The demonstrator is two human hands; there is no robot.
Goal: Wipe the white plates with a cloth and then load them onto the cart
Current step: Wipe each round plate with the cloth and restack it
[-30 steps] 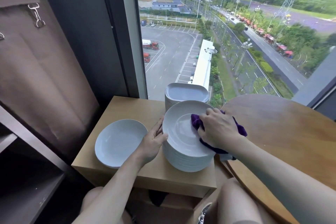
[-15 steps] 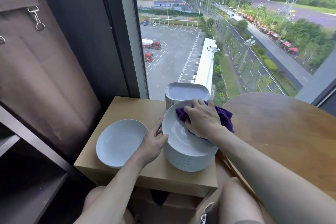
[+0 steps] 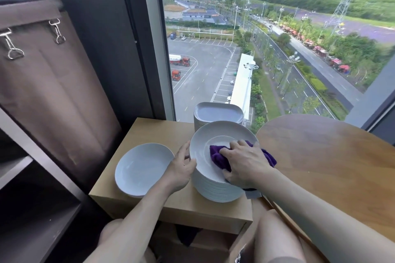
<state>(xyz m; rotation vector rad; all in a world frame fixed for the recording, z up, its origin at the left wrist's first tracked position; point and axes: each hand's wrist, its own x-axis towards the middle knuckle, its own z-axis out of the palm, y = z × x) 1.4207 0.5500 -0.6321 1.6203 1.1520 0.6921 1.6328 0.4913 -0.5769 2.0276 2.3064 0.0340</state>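
White plates [image 3: 215,188] stacked high and round at the right front of the pale wooden desk [image 3: 154,132], just beside the edge of a round wooden table [image 3: 331,156]. Top plate [image 3: 203,136] face up, with a purple cloth [image 3: 217,157] bunched in its well, right of centre.

Right hand [image 3: 248,165] on top of the cloth, palm down. Fingers [image 3: 234,145] curled and close together, pressing the cloth against the plate. Folds of purple showing to the left ahead of the knuckles and spilling past the plate's rim on the right. Thumb low at the near rim, with cloth under it.

Left hand [image 3: 181,170] at the stack's left edge. Fingers [image 3: 185,149] slightly spread and bent along the rim of the top plate, thumb laid over the rim onto its upper face, pinching the rim between thumb and fingers. Cannot tell whether the lower fingers also touch the plates beneath.

One more round white plate [image 3: 141,168] lying alone and face up on the left of the desk, just beside the left hand and close to the front edge. Square white plates [image 3: 218,113] in a second stack right behind the round one, next to the window [image 3: 213,60].

Dark cart [image 3: 36,218] with open shelves at the far left, and above it a brown fabric bag [image 3: 55,96] hung by metal clips [image 3: 56,32]. Bare knees [image 3: 275,237] low in view under the forearms. Beyond the glass, a car park, a road and green hills.
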